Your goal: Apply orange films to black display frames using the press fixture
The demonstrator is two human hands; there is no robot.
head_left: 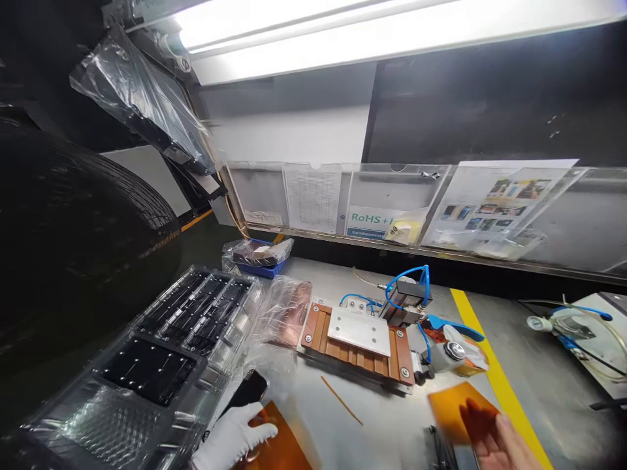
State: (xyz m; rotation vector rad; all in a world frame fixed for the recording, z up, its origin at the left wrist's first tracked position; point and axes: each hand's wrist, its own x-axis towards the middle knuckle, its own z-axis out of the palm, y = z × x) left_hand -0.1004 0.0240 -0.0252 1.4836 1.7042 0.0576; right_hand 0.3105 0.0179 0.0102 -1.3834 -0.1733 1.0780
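Note:
My left hand (234,436), in a white glove, closes on the edge of an amber film sheet (277,447) at the bottom of the view. A black phone-like slab (248,390) lies just above that hand. My right hand (497,444), blurred by motion, holds a second amber film sheet (460,411) at the lower right, with its fingers showing dark through the film. Between my hands stands a metal fixture with brown slats and a white plate (360,343). A thin orange strip (341,399) lies in front of it.
Blue-tubed pneumatic fittings (406,290) sit behind the fixture. To the left are clear trays of black parts (171,333), a bagged copper-coloured item (287,310) and a blue tray (259,267). A yellow line (494,372) runs along the bench. Acrylic document holders (392,202) line the back.

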